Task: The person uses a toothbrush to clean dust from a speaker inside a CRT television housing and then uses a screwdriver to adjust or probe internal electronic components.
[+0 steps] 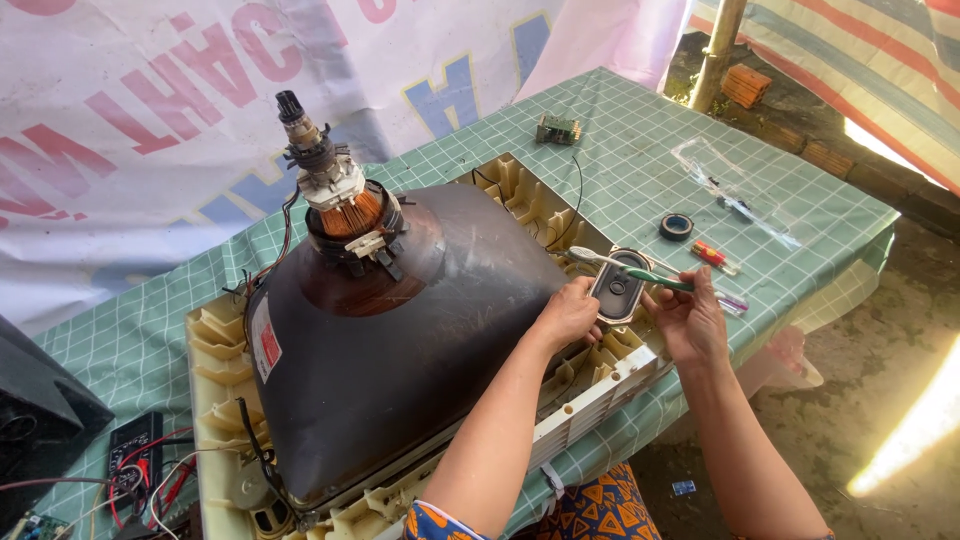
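One oval black speaker (620,285) clamped in my left grip (570,312); my right grip (690,318) held a green-handled toothbrush (630,268) over it.

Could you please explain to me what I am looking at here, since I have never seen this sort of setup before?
This is one picture from a camera worn on a person's head, looking down at their own two bare hands. There is no robot. On a table with a green checked cloth lies an old picture-tube television, face down in its cream plastic front frame, with the tube's neck and copper coil pointing up. The left hand holds an oval speaker at the frame's edge. The right hand holds a toothbrush with a green handle, its head lying over the speaker. Also on the cloth: a roll of black tape, a small circuit board, a small screwdriver and a meter with red leads.
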